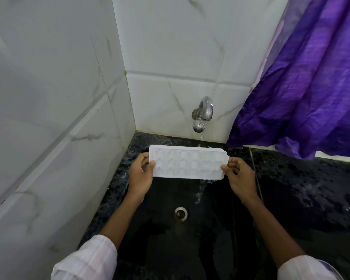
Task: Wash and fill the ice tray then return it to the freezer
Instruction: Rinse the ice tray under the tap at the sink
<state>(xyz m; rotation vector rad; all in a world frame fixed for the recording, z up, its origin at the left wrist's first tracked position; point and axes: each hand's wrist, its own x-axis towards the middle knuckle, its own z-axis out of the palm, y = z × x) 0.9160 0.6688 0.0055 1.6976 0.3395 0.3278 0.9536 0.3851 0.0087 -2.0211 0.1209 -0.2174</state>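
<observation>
White striped sleeves (85, 259) frame the near edge, one on each forearm. Between them lies a black stone sink (170, 249), its floor wet and glossy, with a round metal drain (180, 213) near the middle.

Beyond the drain, both hands hold a white plastic ice tray (188, 163) level over the back part of the sink, cavities up, long side across. The left hand (141, 174) grips the tray's left short end, thumb on top and fingers curled beneath. The right hand (238, 176) pinches the small tab at the right short end between thumb and curled fingers. Water spills off the tray's near right corner into the sink.

A thin stream (201, 136) falls from a chrome tap (203, 113) fixed to the back wall, meeting the tray's far edge. The speckled black counter (311, 188) to the right is beaded with water.

Pale marble-veined tiles (49, 98) cover the left and back walls, meeting at the sink's far left corner. A shiny purple curtain (311, 87) hangs at the right, its hem draped over the counter's back edge.
</observation>
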